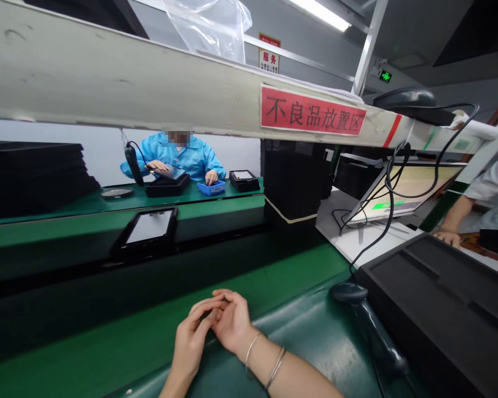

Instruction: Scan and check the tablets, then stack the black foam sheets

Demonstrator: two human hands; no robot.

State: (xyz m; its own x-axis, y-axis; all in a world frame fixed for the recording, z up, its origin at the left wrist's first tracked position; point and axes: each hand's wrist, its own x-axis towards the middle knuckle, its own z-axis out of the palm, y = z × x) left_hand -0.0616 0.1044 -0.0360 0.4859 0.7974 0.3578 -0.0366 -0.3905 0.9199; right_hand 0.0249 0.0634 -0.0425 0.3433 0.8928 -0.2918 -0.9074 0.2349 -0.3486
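Fig.: idle step. My left hand (191, 337) & right hand (232, 320) rest on green mat (299, 331), fingers curled together, holding nothing. Scanner (369, 326) lies just right; next move likely needs reaching it w/ right hand.

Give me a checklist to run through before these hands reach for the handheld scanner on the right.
1. Hands free: ok. The left hand and right hand rest together on the green mat, holding nothing visible.
2. Scanner within reach: ok, probably. The handheld scanner lies right of the right hand.
3. Scanner cable clear: cannot tell. The black cable runs up toward the shelf; its lower end is unclear.
4. Work piece at hand: not ok. The nearest tablet sits on the belt beyond the mat.
5. Neighbours clear: ok. The co-worker's hand at right stays beyond the black tray.
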